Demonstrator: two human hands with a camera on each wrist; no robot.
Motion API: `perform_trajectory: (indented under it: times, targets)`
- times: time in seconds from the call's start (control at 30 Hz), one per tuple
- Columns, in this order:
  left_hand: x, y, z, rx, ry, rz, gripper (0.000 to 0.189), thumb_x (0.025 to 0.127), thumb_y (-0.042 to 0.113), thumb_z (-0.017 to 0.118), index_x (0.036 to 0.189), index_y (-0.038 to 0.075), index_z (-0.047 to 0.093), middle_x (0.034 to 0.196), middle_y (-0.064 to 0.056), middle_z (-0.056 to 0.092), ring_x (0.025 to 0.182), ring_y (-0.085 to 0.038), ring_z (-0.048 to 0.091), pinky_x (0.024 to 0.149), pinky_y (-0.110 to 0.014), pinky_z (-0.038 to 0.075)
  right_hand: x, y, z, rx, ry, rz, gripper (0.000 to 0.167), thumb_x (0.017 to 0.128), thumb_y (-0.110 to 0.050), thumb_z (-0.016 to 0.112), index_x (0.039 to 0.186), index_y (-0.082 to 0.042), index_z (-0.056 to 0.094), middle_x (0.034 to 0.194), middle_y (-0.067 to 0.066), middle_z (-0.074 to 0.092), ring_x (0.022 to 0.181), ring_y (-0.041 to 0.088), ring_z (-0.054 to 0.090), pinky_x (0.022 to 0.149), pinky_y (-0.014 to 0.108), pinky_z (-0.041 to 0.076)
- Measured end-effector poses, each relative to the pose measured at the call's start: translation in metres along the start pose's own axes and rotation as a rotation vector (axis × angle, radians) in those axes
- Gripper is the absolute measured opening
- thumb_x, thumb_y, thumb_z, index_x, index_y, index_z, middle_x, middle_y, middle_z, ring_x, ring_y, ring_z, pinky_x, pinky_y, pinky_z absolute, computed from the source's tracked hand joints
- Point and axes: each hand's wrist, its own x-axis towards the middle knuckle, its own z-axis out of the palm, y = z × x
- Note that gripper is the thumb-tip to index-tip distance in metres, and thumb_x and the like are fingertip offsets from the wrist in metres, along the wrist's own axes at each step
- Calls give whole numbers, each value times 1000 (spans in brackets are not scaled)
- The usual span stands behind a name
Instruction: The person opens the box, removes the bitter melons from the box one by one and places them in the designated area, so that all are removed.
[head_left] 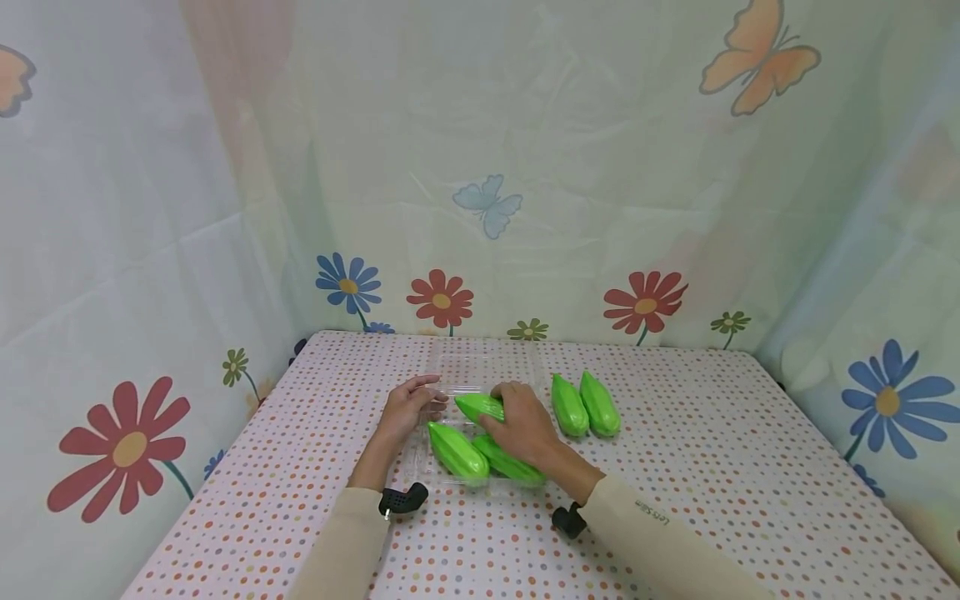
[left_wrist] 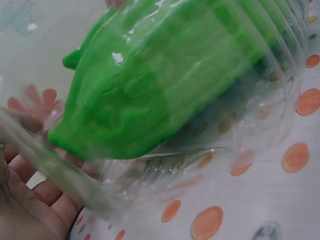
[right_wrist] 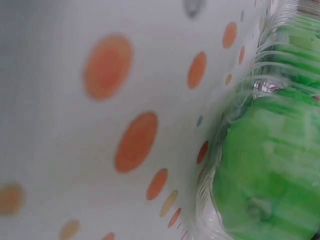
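Observation:
A clear plastic clamshell box [head_left: 420,467] lies on the table with its lid [head_left: 483,362] folded back. Two glossy green, ridged, pointed vegetables, one on the left [head_left: 459,452] and one on the right [head_left: 517,468], lie side by side in its near part. My right hand [head_left: 521,421] grips a third green vegetable [head_left: 480,407] over the box's far part, its pointed end facing left. At the box's left far corner is my left hand [head_left: 405,408], fingers loosely extended. In the left wrist view, those fingers [left_wrist: 47,192] show beside the clear plastic wall.
Two more green vegetables, one nearer the box [head_left: 570,407] and one farther right [head_left: 600,406], lie on the dotted tablecloth [head_left: 712,467]. A flower-and-butterfly curtain [head_left: 570,250] rises behind the table and along both sides.

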Motion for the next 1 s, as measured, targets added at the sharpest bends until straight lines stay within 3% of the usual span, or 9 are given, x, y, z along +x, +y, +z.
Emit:
perform_trajectory:
  times: [0.3,0.73,1.0]
  targets:
    - [1,0,0,-3,8,-2,39,104,14,56,141,-1,55,111,-23,71,107,-41,69,89,-48,60,3,-1,-3,69,46,-12,40,87,-30,74,115,-3,65,105,9,63,92,21,55,74,36,50]
    - [1,1,-1,-3,4,-3,40,105,11,54,142,-1,54,111,-22,71,106,-40,70,85,-43,61,2,1,-4,46,79,-54,45,89,-30,70,123,0,67,116,14,65,103,27,58,82,43,52]
    - [0,1,1,12,4,-6,40,105,12,54,143,-1,53,110,-21,71,108,-42,68,84,-41,61,2,3,-4,78,106,-36,40,88,-29,71,118,-2,67,106,10,63,90,21,55,74,37,49]
